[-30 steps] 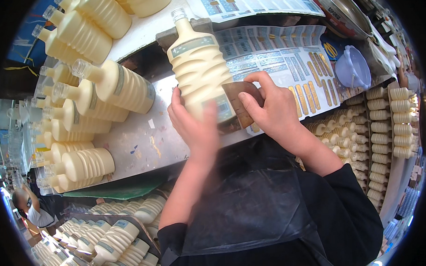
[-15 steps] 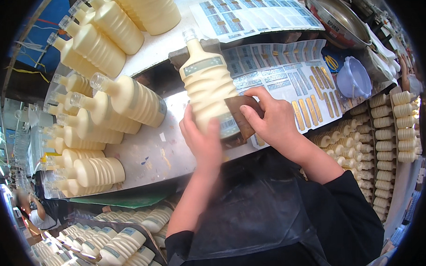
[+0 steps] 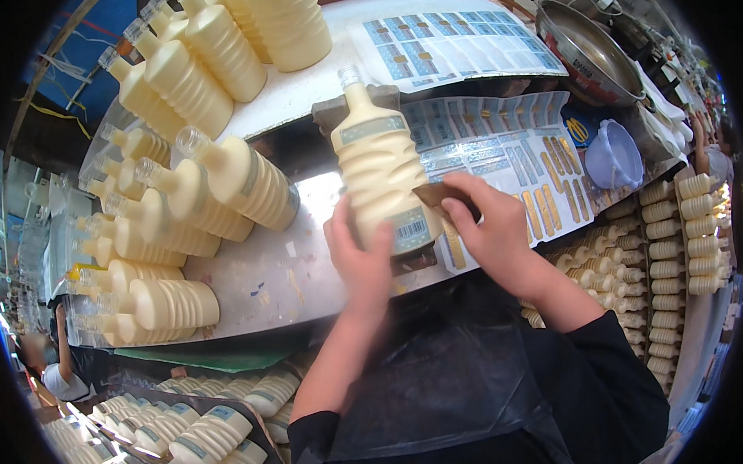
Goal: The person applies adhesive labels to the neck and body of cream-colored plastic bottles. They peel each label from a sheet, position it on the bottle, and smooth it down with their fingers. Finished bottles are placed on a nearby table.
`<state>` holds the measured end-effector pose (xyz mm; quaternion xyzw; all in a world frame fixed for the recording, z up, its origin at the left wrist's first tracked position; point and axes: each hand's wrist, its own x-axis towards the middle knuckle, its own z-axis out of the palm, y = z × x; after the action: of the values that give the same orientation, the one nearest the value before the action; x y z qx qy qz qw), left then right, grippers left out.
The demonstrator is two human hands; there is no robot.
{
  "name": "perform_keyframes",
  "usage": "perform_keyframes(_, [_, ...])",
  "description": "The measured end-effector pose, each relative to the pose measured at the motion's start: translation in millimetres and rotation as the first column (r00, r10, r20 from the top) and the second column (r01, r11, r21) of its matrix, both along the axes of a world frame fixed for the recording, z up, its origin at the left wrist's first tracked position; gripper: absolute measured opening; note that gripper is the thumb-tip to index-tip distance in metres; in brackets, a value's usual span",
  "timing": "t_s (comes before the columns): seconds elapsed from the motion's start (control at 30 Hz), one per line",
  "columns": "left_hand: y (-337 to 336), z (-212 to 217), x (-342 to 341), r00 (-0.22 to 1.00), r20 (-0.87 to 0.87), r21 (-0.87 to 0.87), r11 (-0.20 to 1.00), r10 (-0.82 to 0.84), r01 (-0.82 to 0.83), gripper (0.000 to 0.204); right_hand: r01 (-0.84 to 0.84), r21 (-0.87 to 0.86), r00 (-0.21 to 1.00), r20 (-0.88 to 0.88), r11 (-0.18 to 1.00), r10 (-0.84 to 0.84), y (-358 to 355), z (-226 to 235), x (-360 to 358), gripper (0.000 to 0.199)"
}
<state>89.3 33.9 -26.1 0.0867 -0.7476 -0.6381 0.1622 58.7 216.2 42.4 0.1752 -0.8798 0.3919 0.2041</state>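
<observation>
One cream bottle (image 3: 383,170) lies on the bench (image 3: 315,293), directly before the person; taking it as the centre of a clock, its clear neck points between 11 and 12. Its neck end is on a grey block (image 3: 329,121). The bottle wears one blue-grey label (image 3: 374,130) near its shoulder and another, with a barcode, near its base.

At 7 o'clock the left hand (image 3: 360,250) holds the lower edge of the bottle, fingers along the side and thumb over the front; the thumb is a little blurred. At 4 o'clock the right hand (image 3: 492,228) has its fingers and thumb narrow, pinching a brown flat scraper (image 3: 446,198), whose corner reaches the bottle's edge.

Just beside, at 3 o'clock, lies a sheet of blue and gold labels (image 3: 512,163). Farther toward 3 stands a pale violet bucket (image 3: 613,156). At 2 o'clock is a wide metal pan (image 3: 592,51), and at 1 another label sheet (image 3: 459,42).

From 9 to 10 o'clock, more cream bottles (image 3: 251,185) stand in a crowded group. Racks of lying bottles are at 4 o'clock and at 7 (image 3: 208,436). Far at 8 o'clock, another person (image 3: 63,378) is partly visible.
</observation>
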Motion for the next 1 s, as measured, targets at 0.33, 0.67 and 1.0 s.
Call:
perform_keyframes(0.33, [-2.5,5.2,0.0,0.999,-0.052,0.335,0.942,-0.01,0.027,0.05,-0.329,0.185,0.931,-0.098,0.926,0.351,-23.9,17.5,2.9,0.024])
perform_keyframes(0.67, [-0.5,-5.4,2.5,0.998,-0.002,-0.061,0.996,-0.06,0.06,0.078,-0.059,-0.164,0.997,0.036,0.985,0.066,-57.5,17.2,-83.2,0.024])
perform_keyframes(1.0, [-21.7,-20.1,13.3,0.98,-0.012,-0.367,0.913,-0.198,0.18,0.097,0.081,-0.238,0.985,0.17,0.968,-0.041,-29.4,-10.8,-90.6,0.031])
